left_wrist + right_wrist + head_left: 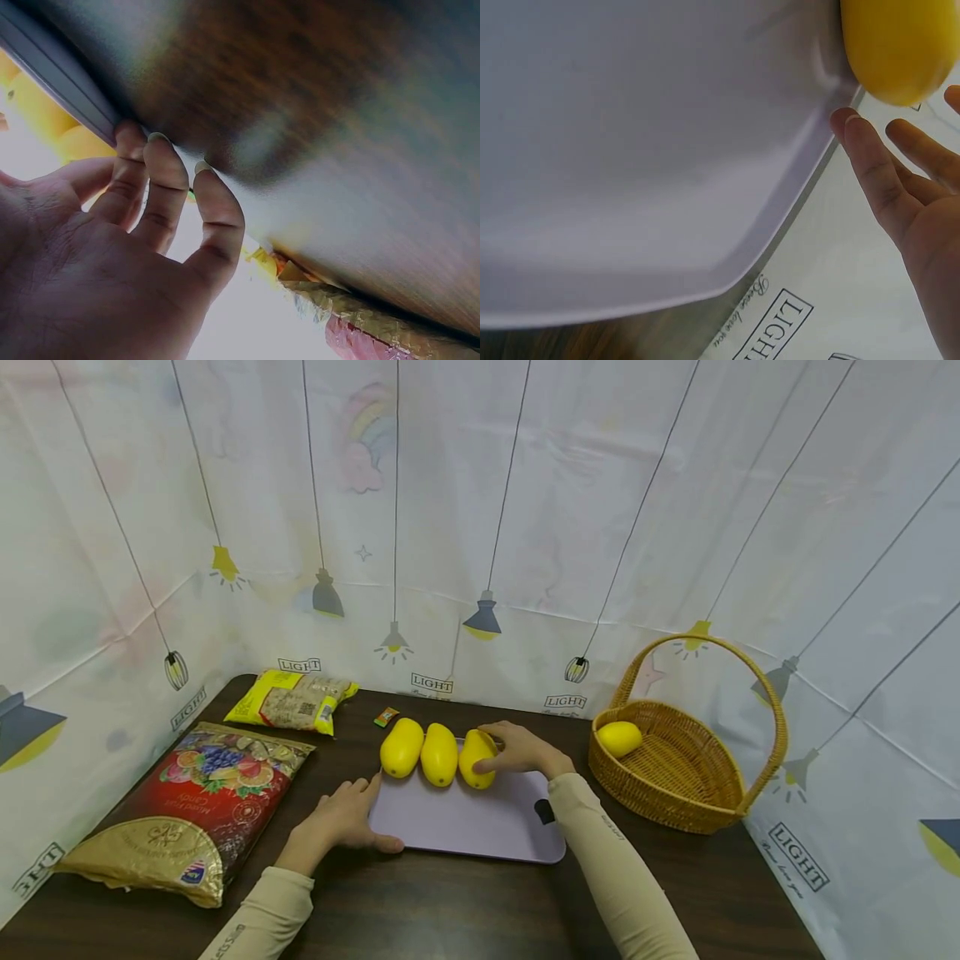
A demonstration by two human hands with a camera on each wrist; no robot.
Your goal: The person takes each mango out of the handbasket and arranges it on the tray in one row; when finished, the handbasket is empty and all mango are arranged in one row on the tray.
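Three yellow mangoes lie side by side at the far edge of a lilac tray (pixel 465 827): the left mango (pixel 401 748), the middle mango (pixel 439 755) and the right mango (pixel 474 772). My right hand (pixel 517 750) pinches the right mango, thumb along its near side and fingers round its far end. The right wrist view shows the other fingers (pixel 874 161) spread beside the tray rim. At the tray's left edge, my left hand (pixel 341 817) is spread, thumb by the front rim, and one fingertip (pixel 129 133) reaches the rim from the table.
On the right stands a wicker basket (pixel 667 806) with a tall handle and another mango (pixel 620 738) inside. A red candy bag (pixel 217 777) and a yellow snack bag (pixel 296 702) lie at the left. A small wrapped candy (pixel 386 717) sits behind the tray.
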